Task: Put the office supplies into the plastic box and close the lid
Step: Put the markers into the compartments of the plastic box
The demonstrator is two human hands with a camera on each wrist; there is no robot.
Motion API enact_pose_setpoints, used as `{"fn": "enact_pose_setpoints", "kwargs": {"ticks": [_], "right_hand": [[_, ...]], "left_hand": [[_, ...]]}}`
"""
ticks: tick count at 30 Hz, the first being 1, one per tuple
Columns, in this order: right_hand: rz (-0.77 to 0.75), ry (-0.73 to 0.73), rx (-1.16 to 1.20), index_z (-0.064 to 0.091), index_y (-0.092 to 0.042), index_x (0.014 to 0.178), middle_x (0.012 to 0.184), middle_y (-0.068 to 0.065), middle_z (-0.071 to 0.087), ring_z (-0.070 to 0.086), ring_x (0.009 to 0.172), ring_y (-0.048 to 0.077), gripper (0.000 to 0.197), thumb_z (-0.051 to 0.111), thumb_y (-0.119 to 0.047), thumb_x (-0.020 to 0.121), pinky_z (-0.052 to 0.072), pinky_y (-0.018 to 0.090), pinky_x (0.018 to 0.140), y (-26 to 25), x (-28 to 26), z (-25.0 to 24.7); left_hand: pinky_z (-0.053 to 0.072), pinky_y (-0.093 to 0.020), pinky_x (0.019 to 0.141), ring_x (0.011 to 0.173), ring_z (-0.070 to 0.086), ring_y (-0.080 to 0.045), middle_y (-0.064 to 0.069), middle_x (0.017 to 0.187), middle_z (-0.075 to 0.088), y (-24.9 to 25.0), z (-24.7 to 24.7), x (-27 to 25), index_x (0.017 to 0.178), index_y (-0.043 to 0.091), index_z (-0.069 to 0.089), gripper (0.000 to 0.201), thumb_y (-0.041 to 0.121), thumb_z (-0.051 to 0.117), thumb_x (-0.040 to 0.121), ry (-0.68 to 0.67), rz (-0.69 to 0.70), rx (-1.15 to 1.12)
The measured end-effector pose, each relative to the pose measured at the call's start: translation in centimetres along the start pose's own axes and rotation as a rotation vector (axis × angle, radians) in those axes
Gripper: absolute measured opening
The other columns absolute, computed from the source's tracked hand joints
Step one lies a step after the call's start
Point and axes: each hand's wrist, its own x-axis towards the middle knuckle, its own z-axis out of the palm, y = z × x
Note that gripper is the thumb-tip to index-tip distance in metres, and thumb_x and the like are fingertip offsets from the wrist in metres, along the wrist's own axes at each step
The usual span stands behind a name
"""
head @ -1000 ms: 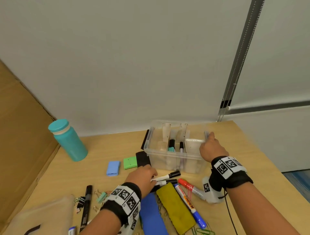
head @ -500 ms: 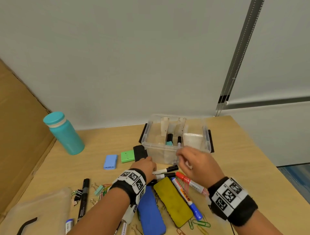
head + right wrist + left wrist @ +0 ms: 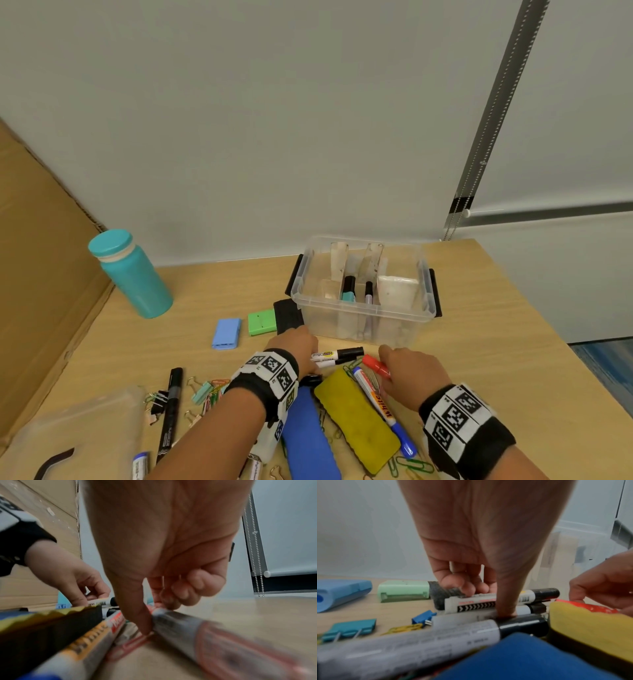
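Observation:
The clear plastic box (image 3: 363,308) stands open at the back of the table with two markers upright inside. In front of it my left hand (image 3: 294,346) pinches a white marker with a black cap (image 3: 337,354) lying on the table. In the left wrist view, the thumb and curled fingers of the left hand (image 3: 488,599) sit on either side of that marker (image 3: 471,603). My right hand (image 3: 407,370) grips a red marker (image 3: 376,365). In the right wrist view, the right hand (image 3: 157,612) has its thumb against the red marker (image 3: 180,626), fingers curled behind.
A yellow eraser (image 3: 356,414), a blue eraser (image 3: 308,438) and a blue-capped marker (image 3: 383,407) lie between my wrists. The box lid (image 3: 68,438) lies at the front left beside a black marker (image 3: 171,411) and several clips. A teal bottle (image 3: 132,274) stands at the back left.
My right hand has come back from the box's right rim down to the red marker on the table. My left hand has stayed on the black-capped markers.

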Motion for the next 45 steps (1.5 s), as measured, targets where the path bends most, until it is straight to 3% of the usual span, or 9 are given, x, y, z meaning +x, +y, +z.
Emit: {"fn": "enact_pose_setpoints", "kwargs": {"ticks": [8,14,17,21,26,31,35,38,45], "right_hand": [[-0.187,0.113,0.188,0.035,-0.031,0.092,0.07,-0.011,0.046,0.049,0.064,0.004,0.012,0.047,-0.033,0.092,0.035,0.017,0.055,-0.8,-3.8,-7.6],[-0.387,0.544,0.57,0.053,-0.032,0.105,0.085,-0.016,0.066,0.058,0.066,0.005,0.017,0.054,-0.022,0.091,0.043,0.012,0.056,-1.5,-5.6,-14.9],[-0.268,0.571,0.363,0.048,-0.036,0.111,0.096,-0.013,0.066,0.058,0.076,0.001,0.019,0.05,-0.027,0.094,0.051,0.024,0.067,-1.5,-2.0,-13.9],[-0.151,0.432,0.074,0.05,-0.031,0.117,0.099,-0.004,0.065,0.056,0.09,0.016,0.022,0.044,-0.023,0.097,0.048,0.032,0.083,-1.8,3.3,-11.4],[-0.014,0.121,-0.223,0.04,-0.035,0.14,0.139,0.001,0.052,0.037,0.133,0.025,0.045,0.04,-0.019,0.097,0.015,0.05,0.116,-1.7,6.0,-10.3],[-0.005,0.269,0.031,0.038,-0.035,0.142,0.151,-0.005,0.038,0.024,0.142,0.022,0.052,0.038,-0.013,0.095,0.01,0.049,0.119,-0.1,5.0,-9.1],[0.193,0.483,0.169,0.034,-0.021,0.146,0.156,0.002,0.027,0.02,0.144,0.025,0.048,0.035,-0.019,0.098,0.019,0.044,0.118,2.8,4.2,-7.5],[0.311,0.428,0.265,0.021,-0.012,0.149,0.158,0.009,0.017,0.018,0.145,0.028,0.055,0.032,-0.031,0.099,0.019,0.043,0.118,4.4,4.7,-6.1],[0.32,0.395,0.549,0.012,-0.015,0.148,0.151,0.012,0.033,0.042,0.132,0.03,0.058,0.033,-0.022,0.094,0.041,0.044,0.103,4.8,5.2,-5.0]], "left_hand": [[0.042,-0.029,0.089,0.106,0.043,-0.016,0.001,0.117,0.045,-2.3,-0.4,-3.3,0.12,0.025,0.059,0.033,0.04,0.053,0.092,0.141,0.042,-0.149],[0.038,-0.027,0.092,0.106,0.043,-0.013,0.009,0.119,0.052,-4.8,-1.3,-5.7,0.117,0.029,0.059,0.026,0.037,0.048,0.095,0.25,0.03,-0.271],[0.045,-0.027,0.078,0.09,0.057,-0.013,0.006,0.101,0.064,-5.6,-1.6,-6.3,0.114,0.029,0.059,0.024,0.037,0.046,0.096,0.273,-0.022,-0.376],[0.033,-0.018,0.055,0.068,0.05,-0.007,0.01,0.075,0.054,-5.7,-1.4,-6.7,0.108,0.028,0.056,0.021,0.039,0.042,0.098,0.3,-0.036,-0.399],[0.035,-0.017,0.057,0.069,0.051,-0.005,0.011,0.077,0.053,-6.0,-1.2,-7.5,0.107,0.028,0.055,0.019,0.038,0.042,0.097,0.322,-0.03,-0.469],[0.035,-0.014,0.055,0.067,0.05,-0.001,0.011,0.083,0.054,-5.8,-1.0,-8.2,0.113,0.025,0.053,0.021,0.035,0.041,0.099,0.336,-0.031,-0.5],[0.047,-0.019,0.068,0.08,0.057,-0.006,0.006,0.096,0.06,-5.4,-0.7,-8.4,0.111,0.028,0.05,0.016,0.033,0.041,0.099,0.342,-0.036,-0.541],[0.053,-0.026,0.073,0.082,0.06,-0.008,0.004,0.096,0.061,-4.8,-0.4,-8.4,0.104,0.028,0.048,0.011,0.033,0.039,0.099,0.328,-0.025,-0.547],[0.047,-0.022,0.066,0.074,0.057,-0.007,0.006,0.085,0.06,-1.6,-2.6,-8.8,0.099,0.034,0.046,0.01,0.036,0.036,0.099,0.409,0.132,-0.584]]}}
